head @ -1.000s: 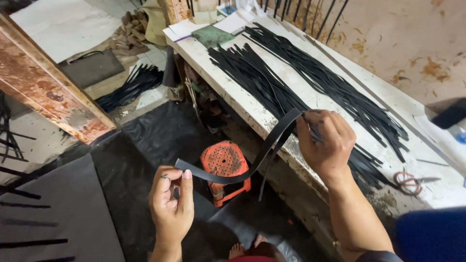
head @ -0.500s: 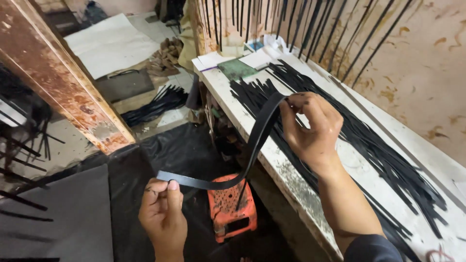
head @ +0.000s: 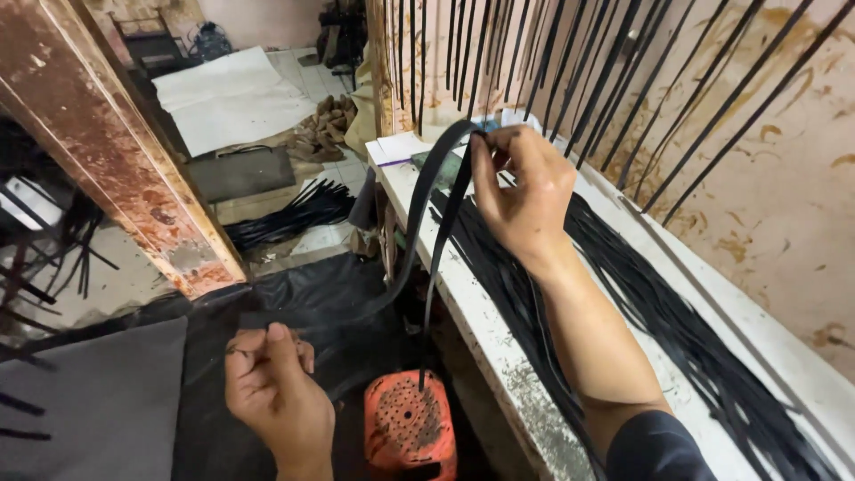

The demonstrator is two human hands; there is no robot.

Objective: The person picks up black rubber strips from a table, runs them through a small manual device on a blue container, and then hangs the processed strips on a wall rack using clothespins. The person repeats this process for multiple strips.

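Left hand (head: pixel 276 392) is pinching the low end of a black strap (head: pixel 419 223) over the dark floor sheet. Orange stool (head: pixel 410 426) is sitting below. Right hand (head: pixel 525 191) is gripping the strap's top, now raised higher above the table (head: pixel 499 356) than a second ago, pulling it taut toward the hanging strips (head: pixel 614 80).

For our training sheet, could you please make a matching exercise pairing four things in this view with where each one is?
Things:
1. right hand
2. left hand
3. orange perforated stool
4. loose black strips

Places:
A. on the floor beside the bench
B. lying along the white workbench
C. raised, pinching the upper end of the black strip
D. low, pinching the strip's lower end

Pairs: 1-C, 2-D, 3-A, 4-B
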